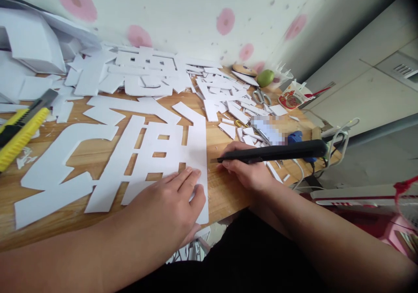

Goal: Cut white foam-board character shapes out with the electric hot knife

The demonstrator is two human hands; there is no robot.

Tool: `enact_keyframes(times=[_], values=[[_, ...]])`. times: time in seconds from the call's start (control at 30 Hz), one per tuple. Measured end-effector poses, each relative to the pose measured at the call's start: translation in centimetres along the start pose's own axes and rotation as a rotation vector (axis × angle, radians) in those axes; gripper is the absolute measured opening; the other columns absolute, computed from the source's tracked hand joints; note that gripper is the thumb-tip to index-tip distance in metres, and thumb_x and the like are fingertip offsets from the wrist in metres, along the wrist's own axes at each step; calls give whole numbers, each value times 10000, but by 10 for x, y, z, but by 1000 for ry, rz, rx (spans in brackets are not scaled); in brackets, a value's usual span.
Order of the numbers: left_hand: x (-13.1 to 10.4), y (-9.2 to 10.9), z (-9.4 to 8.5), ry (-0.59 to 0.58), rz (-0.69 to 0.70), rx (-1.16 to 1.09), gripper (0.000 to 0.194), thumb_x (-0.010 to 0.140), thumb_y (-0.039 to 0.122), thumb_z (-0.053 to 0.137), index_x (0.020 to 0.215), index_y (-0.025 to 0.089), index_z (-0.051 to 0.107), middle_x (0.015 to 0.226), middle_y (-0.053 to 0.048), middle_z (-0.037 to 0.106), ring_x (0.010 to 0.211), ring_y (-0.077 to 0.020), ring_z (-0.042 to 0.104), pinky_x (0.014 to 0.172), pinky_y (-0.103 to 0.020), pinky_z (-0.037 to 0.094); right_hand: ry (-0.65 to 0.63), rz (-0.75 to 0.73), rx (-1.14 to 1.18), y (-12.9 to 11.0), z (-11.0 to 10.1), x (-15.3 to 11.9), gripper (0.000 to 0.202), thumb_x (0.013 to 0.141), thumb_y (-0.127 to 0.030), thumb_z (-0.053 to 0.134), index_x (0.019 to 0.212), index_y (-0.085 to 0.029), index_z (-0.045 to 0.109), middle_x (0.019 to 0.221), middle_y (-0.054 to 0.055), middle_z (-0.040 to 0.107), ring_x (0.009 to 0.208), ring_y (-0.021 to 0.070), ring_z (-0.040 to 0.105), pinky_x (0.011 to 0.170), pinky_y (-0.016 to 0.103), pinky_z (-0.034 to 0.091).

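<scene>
My left hand (178,197) lies on the right part of a white foam board cut-out (156,136), fingers stretched out and pressing flat near its small rectangular openings. The cut-out is shaped like a character and rests on the wooden table. In my right hand (250,171) is a black utility knife (277,151), held like a pen, its blade pointing left. The blade tip is just right of the board's straight edge, over bare wood; whether it touches the wood I cannot tell. At the left edge of the view is a yellow utility knife (24,132).
White scraps (222,86) pile up along the wall. Scissors (261,96), a green fruit (265,78) and a paper cup (290,96) stand at the back right. White cables (342,153) and a blue object (295,138) lie by the table's right edge.
</scene>
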State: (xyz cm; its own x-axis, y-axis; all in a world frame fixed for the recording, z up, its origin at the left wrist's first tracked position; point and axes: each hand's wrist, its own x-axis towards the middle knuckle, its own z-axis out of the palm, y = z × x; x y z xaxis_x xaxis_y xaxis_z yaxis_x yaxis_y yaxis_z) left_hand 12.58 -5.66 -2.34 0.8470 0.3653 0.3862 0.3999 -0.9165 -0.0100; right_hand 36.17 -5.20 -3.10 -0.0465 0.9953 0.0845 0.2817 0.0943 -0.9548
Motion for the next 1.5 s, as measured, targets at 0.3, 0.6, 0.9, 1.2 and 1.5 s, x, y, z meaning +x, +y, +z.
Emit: enact_keyframes(times=[0.3,0.6,0.9,1.2,1.5], values=[[0,2,-1,-1,15,27,569,645,481,878,1014,64,763,1191,-263,717,1094,-373,725,916,-419,637,-70,-82,-71,-15,11,6,65,788,-232,691,845,-207,672,744,-13,677,648,130,597,648,273,506],[-1,1,-1,-5,15,41,620,634,534,882,1028,70,761,1209,-266,706,1112,-363,720,915,-414,633,-101,-76,-82,-8,16,12,63,785,-235,713,809,-207,663,743,-13,684,680,135,609,657,267,504],[-3,2,4,-33,1,48,627,678,557,844,1065,74,743,1238,-262,697,1140,-362,706,924,-407,618,-71,-104,-171,-10,19,11,24,783,-231,669,786,-217,649,744,-1,694,674,147,627,643,271,520],[-4,2,0,-71,16,41,578,759,519,796,1090,51,729,1250,-285,680,1150,-374,699,947,-406,602,-38,-38,-167,-11,22,7,51,761,-247,658,809,-234,648,744,-9,687,647,153,616,620,286,519],[-4,2,1,-75,-10,16,636,713,536,840,1109,49,734,1266,-287,668,1176,-373,688,972,-407,601,-14,-56,-220,-14,27,6,17,760,-244,639,771,-230,639,726,-6,688,658,157,618,623,282,508]])
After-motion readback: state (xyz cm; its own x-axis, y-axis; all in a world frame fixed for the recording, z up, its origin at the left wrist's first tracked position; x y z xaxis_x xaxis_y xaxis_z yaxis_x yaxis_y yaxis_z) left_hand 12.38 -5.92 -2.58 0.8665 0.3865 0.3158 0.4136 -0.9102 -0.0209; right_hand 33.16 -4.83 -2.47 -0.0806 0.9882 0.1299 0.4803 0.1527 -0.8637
